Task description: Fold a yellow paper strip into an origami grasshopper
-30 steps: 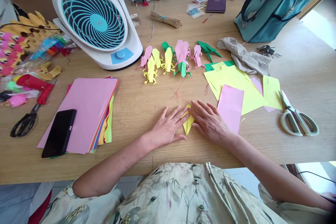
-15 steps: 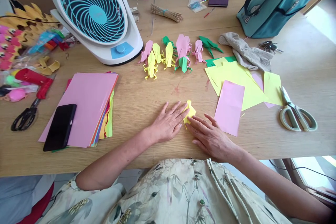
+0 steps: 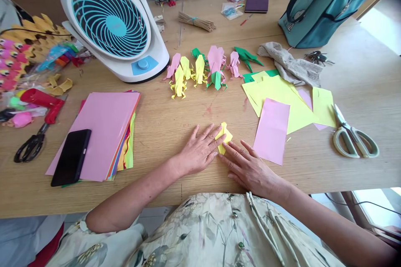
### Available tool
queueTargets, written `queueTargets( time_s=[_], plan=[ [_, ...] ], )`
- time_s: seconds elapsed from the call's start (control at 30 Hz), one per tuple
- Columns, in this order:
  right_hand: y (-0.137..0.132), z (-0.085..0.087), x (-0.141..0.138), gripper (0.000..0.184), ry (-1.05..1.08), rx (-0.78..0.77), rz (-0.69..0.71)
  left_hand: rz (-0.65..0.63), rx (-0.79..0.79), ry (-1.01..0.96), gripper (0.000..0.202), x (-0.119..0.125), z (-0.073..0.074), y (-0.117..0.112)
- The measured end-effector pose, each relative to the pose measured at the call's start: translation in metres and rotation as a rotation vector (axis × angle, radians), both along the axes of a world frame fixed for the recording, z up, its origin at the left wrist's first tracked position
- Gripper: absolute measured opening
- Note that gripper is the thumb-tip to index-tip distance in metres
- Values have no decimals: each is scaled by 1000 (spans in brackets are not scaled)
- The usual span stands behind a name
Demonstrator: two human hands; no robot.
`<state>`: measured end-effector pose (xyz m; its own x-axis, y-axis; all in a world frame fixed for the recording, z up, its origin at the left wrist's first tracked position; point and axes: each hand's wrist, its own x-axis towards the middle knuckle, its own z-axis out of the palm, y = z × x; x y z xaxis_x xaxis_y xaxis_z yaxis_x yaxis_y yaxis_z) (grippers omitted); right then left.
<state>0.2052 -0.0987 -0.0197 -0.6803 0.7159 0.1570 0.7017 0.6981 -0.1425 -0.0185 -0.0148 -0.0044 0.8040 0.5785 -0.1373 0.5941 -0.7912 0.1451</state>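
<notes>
On tbl (image 3: 156, 112), ylw ppr (image 3: 227, 136), pkt (image 3: 231, 11), blue inside

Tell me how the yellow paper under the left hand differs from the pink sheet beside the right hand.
The yellow paper is a small folded piece; the pink sheet is a larger, flat rectangle. The left hand partly covers the yellow paper, but not the pink sheet. Both lie on the table.

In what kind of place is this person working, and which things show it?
Probably a craft workspace, perhaps at home: a small folded yellow paper, a group of paper figures and pale-handled scissors are on the wooden table.
</notes>
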Motion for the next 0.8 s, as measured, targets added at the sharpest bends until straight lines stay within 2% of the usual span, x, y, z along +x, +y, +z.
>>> queueTargets(
  time_s=[0.13, 0.37, 0.53, 0.63, 0.8],
  plan=[
    [2, 2, -2, 47, -2, 17, -13, 10, 3, -7, 58, 0, 0, 0],
    [0, -1, -6, 49, 16, 23, -37, 54, 44, -21, 60, 0, -10, -3],
    [0, -2, -7, 47, 46, 0, -39, 60, -32, -52, 56, 0, -5, -1],
    [-1, -3, -7, 47, 60, -10, -49, 68, -17, -90, 55, 3, -1, -1],
    [-1, -2, -6, 45, 85, -47, -58, -45, 27, -100, 60, 9, -6, -3]
  ],
)
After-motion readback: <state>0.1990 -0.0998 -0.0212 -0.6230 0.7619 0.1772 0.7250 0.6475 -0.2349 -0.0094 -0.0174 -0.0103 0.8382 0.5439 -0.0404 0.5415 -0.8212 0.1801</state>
